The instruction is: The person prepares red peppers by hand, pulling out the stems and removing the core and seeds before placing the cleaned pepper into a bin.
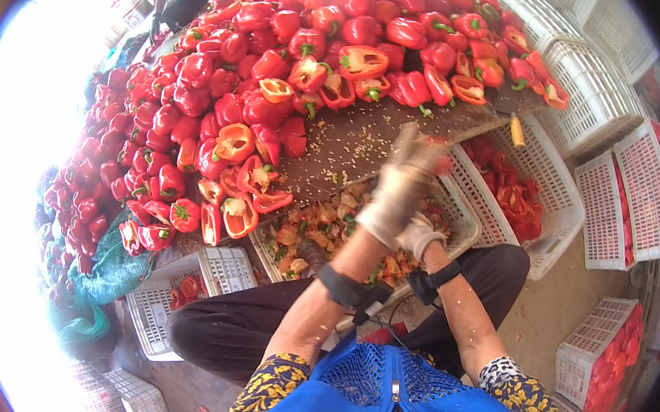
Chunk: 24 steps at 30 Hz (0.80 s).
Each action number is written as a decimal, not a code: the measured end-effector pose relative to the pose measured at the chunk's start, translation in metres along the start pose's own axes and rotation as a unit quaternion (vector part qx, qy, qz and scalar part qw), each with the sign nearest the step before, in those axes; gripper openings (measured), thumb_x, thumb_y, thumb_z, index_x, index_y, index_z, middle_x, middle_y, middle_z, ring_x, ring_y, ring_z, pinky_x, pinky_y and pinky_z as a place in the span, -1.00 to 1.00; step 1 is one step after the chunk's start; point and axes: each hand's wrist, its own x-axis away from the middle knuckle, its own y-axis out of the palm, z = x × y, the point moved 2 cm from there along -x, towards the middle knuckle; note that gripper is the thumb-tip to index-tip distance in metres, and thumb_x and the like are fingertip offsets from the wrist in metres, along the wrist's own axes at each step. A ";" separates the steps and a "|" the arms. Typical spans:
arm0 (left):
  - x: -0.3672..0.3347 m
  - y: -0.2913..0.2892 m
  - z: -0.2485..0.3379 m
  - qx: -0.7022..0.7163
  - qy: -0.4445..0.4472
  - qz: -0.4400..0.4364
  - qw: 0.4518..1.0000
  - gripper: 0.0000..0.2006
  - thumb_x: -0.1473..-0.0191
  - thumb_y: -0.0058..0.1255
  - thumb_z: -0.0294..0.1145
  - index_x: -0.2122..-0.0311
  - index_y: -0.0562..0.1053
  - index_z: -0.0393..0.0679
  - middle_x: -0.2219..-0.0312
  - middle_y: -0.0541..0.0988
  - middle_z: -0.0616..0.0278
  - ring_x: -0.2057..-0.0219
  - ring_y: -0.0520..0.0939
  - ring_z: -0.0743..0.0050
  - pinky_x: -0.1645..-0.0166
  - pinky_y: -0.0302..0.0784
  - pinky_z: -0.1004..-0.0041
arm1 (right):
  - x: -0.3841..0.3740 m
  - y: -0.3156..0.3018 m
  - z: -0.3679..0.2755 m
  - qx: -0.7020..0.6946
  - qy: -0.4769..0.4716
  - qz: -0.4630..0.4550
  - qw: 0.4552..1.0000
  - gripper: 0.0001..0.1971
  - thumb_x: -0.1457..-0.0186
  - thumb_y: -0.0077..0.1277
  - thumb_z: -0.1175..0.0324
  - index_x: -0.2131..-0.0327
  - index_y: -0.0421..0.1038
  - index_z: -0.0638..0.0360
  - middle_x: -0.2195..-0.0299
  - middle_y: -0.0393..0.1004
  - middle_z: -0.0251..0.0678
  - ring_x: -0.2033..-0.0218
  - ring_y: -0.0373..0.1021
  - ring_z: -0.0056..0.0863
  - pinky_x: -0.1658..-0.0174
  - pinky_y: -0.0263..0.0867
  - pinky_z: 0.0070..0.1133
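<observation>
My left hand [396, 194], in a pale work glove, reaches across to the right above a shallow crate [469, 225] of pepper cores, seeds and stems. Its fingers are smeared by motion, and a bit of red pepper [442, 165] shows beside them. Partly hidden behind it, my right hand [420, 235], also gloved, is over the same crate; its fingers cannot be made out. Beyond both hands, whole and halved red bell peppers [258, 106] lie heaped on a brown tabletop [325, 155] scattered with pale seeds.
A yellow-handled tool [517, 132] sits at the table's right edge. Below it, a white crate [553, 194] holds red pepper pieces. Another white crate [233, 269] stands left of my knees. Stacked crates [591, 93] line the right side. A person's arm [159, 5] appears at the far left.
</observation>
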 end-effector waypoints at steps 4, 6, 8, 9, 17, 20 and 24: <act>0.000 0.008 0.043 -0.225 0.291 0.025 0.930 -0.32 0.05 0.30 -0.39 -0.19 0.30 -0.24 -0.19 0.30 0.06 -0.21 0.32 0.30 -0.23 0.28 0.40 | -0.067 0.037 0.014 0.117 -0.147 -0.123 0.974 -0.43 -0.23 -0.17 0.02 -0.22 0.07 0.06 -0.14 0.23 -0.16 -0.01 0.33 -0.19 -0.02 0.35 -0.39; -0.010 -0.044 0.039 -0.206 0.298 0.162 0.918 -0.57 0.01 0.20 -0.61 -0.02 0.46 -0.28 -0.03 0.44 0.07 0.00 0.52 0.38 -0.06 0.47 0.48 | -0.097 0.088 -0.024 0.246 -0.126 -0.121 0.953 -0.41 -0.20 -0.13 0.06 -0.24 0.07 0.04 -0.19 0.17 -0.12 -0.03 0.32 -0.13 -0.03 0.34 -0.35; 0.000 -0.088 0.039 -0.008 0.272 0.260 0.926 -0.66 -0.09 0.04 -0.68 -0.01 0.44 -0.26 0.11 0.55 0.09 0.12 0.58 0.40 0.01 0.55 0.43 | -0.145 0.133 -0.053 0.491 -0.160 -0.050 0.855 -0.38 -0.17 -0.09 0.09 -0.26 0.04 0.00 -0.23 0.12 -0.08 -0.04 0.30 -0.07 -0.05 0.33 -0.30; 0.005 -0.106 0.044 -0.030 0.380 0.296 0.876 -0.66 -0.07 0.06 -0.68 0.00 0.45 -0.27 0.21 0.59 0.14 0.20 0.61 0.42 0.03 0.56 0.46 | -0.161 0.157 -0.063 0.600 -0.174 -0.011 0.781 -0.36 -0.15 -0.07 0.10 -0.27 0.03 -0.01 -0.25 0.09 -0.06 -0.04 0.30 -0.04 -0.06 0.32 -0.27; 0.045 -0.201 0.093 -0.010 0.359 0.493 0.792 -0.71 -0.10 0.12 -0.52 0.04 0.47 -0.28 0.31 0.57 0.31 0.40 0.50 0.69 0.29 0.44 0.66 | -0.202 0.194 -0.087 0.723 -0.107 0.131 0.670 -0.64 0.06 0.03 0.42 0.10 0.40 0.08 -0.05 0.31 -0.04 0.10 0.42 -0.04 0.09 0.42 -0.29; 0.048 -0.209 0.083 0.088 0.312 0.484 0.813 -0.70 -0.11 0.11 -0.50 0.04 0.45 -0.28 0.35 0.58 0.24 0.45 0.59 0.55 0.39 0.52 0.62 | -0.179 0.161 -0.101 0.590 -0.078 0.100 0.798 -0.58 0.09 0.04 0.44 0.06 0.44 0.14 0.27 0.53 -0.14 0.35 0.50 -0.25 0.29 0.44 -0.41; 0.041 -0.214 0.050 0.169 0.234 0.298 0.910 -0.73 -0.17 0.08 -0.23 0.13 0.44 -0.20 0.36 0.54 0.24 0.45 0.56 0.48 0.38 0.52 0.49 | -0.087 0.151 -0.126 -0.086 -0.038 -0.069 0.993 -0.73 -0.20 -0.08 0.47 0.04 0.44 0.24 0.37 0.56 -0.31 0.54 0.38 -0.67 0.50 0.30 -0.72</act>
